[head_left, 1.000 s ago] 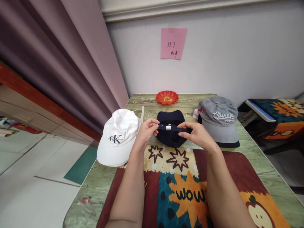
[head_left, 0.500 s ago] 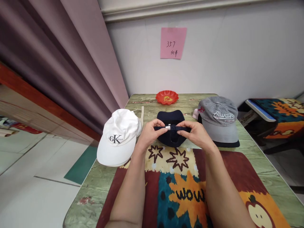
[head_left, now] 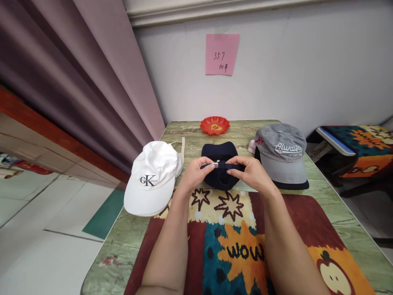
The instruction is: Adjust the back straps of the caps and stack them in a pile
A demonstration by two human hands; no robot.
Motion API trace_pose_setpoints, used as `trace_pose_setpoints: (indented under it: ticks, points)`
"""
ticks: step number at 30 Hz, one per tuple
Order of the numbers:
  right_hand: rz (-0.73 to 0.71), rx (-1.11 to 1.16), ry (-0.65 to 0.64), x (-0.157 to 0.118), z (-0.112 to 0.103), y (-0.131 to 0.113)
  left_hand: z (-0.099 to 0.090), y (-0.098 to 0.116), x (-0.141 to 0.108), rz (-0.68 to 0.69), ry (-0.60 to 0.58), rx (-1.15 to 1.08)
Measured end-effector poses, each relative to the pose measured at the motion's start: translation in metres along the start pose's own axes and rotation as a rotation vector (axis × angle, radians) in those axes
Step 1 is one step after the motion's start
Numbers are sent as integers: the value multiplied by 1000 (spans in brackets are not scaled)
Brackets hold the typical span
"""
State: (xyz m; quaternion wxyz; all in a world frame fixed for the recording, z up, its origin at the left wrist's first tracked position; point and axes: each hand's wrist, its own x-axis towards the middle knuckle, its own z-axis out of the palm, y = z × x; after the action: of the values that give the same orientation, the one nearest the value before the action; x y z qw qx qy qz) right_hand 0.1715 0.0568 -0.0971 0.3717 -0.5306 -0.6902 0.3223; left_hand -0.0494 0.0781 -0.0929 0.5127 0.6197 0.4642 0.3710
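A dark navy cap (head_left: pixel 218 149) lies at the middle of the table with its strap side toward me. My left hand (head_left: pixel 196 174) pinches the strap beside a small silver buckle (head_left: pixel 215 165). On the other side of the buckle, my right hand (head_left: pixel 250 171) pinches the same dark strap (head_left: pixel 230 166) between thumb and fingers. The strap is stretched level between both hands, above the cap's opening. A white cap (head_left: pixel 153 176) with black letters sits left of my left hand. To the right of my right hand, a grey cap (head_left: pixel 282 153) rests on a dark one (head_left: pixel 287 185).
A red scalloped dish (head_left: pixel 215 125) stands at the table's back edge. A patterned mat (head_left: pixel 233 246) covers the front of the green table (head_left: pixel 107 250). A pink note (head_left: pixel 221 54) hangs on the wall. Another table (head_left: pixel 365 143) stands at the right.
The view has shifted slightly. My right hand's fingers have moved a little along the strap, and both hands still pinch it.
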Motion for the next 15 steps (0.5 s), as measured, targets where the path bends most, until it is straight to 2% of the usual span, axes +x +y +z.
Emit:
trace_pose_setpoints:
  ticks: [8, 15]
  points:
    - [-3, -15, -23, 0, 2, -4, 0, 3, -1, -31, 13, -7]
    - [-40, -39, -4, 1, 5, -5, -3, -3, 2, 48, 2, 83]
